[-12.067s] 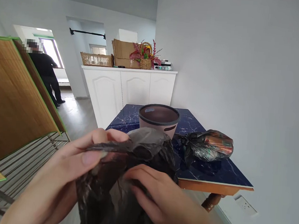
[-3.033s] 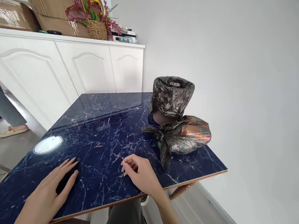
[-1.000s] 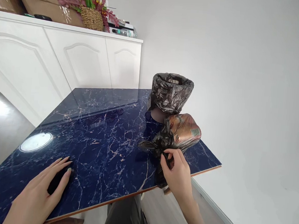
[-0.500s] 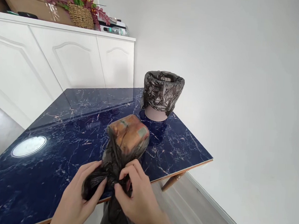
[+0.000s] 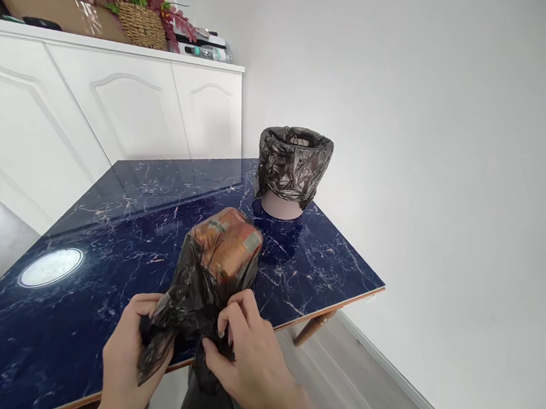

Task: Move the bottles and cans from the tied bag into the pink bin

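Observation:
A tied black plastic bag (image 5: 219,257) with orange and green packaging showing through lies at the near edge of the dark blue marble table (image 5: 125,218). My left hand (image 5: 128,357) and my right hand (image 5: 246,360) both grip its knotted black end, fingers curled into the plastic. Farther back on the table stands a small pink bin (image 5: 293,171) lined with a black bag folded over its rim.
White cabinets (image 5: 106,103) run along the left behind the table, carrying a wicker flower basket (image 5: 139,14), cardboard and bottles. A plain white wall is on the right. Grey floor and a table leg (image 5: 313,327) show below the table's edge.
My right hand dragged the tied bag from beside the bin to the table's near edge. My left hand left the tabletop and joined it on the knot.

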{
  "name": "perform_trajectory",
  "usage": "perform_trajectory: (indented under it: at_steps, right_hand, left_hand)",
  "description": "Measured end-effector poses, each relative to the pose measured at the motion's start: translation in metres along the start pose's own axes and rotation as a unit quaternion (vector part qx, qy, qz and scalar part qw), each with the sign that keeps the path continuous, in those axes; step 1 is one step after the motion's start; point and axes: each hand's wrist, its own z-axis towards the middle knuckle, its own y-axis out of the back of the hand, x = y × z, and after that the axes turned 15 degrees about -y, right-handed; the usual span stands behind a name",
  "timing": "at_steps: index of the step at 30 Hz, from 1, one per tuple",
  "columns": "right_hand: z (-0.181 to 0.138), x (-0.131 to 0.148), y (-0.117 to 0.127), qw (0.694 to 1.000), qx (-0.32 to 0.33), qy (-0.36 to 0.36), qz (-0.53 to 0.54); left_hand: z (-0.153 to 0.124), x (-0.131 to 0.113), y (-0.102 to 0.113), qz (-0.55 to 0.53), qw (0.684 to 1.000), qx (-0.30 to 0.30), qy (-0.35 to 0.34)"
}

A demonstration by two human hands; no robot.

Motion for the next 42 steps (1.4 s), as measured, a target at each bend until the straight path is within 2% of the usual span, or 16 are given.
perform_trajectory:
  at_steps: [4,7,9,13,15,18,21,28,33,37,42]
  right_hand:
    - [-0.001,-0.001,0.001,1.000,0.013,0.001,0.010]
    - [-0.002,-0.001,0.006,0.999,0.031,0.012,0.027]
    - [-0.002,0.000,0.009,0.999,0.039,0.017,0.028]
    - [-0.001,-0.003,0.012,0.997,0.059,0.033,0.026]
    - [0.000,-0.005,0.013,0.998,0.056,0.032,0.026]
    - [0.001,-0.008,0.014,0.999,0.043,0.016,0.029]
    - [0.003,-0.010,0.017,0.998,0.041,0.010,0.048]
    - [0.007,-0.024,0.035,0.992,0.038,0.016,0.120]
    - [0.008,-0.040,0.050,0.985,-0.036,0.019,0.170]
    - [0.009,-0.045,0.052,0.961,-0.123,-0.034,0.246]
    - [0.009,-0.047,0.048,0.915,-0.153,-0.114,0.355]
  left_hand:
    - [-0.002,-0.001,0.001,-0.020,0.996,-0.065,0.054]
    - [0.005,-0.005,0.004,-0.056,0.997,-0.036,0.046]
    - [0.010,-0.008,0.005,-0.070,0.998,0.001,-0.002]
    - [0.014,-0.013,0.004,-0.050,0.987,0.009,-0.154]
    - [0.011,-0.013,0.002,-0.037,0.985,0.029,-0.168]
    - [0.006,-0.012,-0.001,-0.037,0.988,0.050,-0.138]
    - [0.000,-0.008,-0.004,-0.049,0.987,0.042,-0.146]
    - [-0.005,0.001,-0.009,-0.030,0.992,-0.024,-0.123]
    - [-0.004,-0.005,-0.009,-0.006,0.996,-0.080,-0.035]
    - [0.003,-0.010,-0.008,0.022,0.992,-0.127,0.018]
    - [0.008,-0.009,-0.002,0.024,0.987,-0.145,0.059]
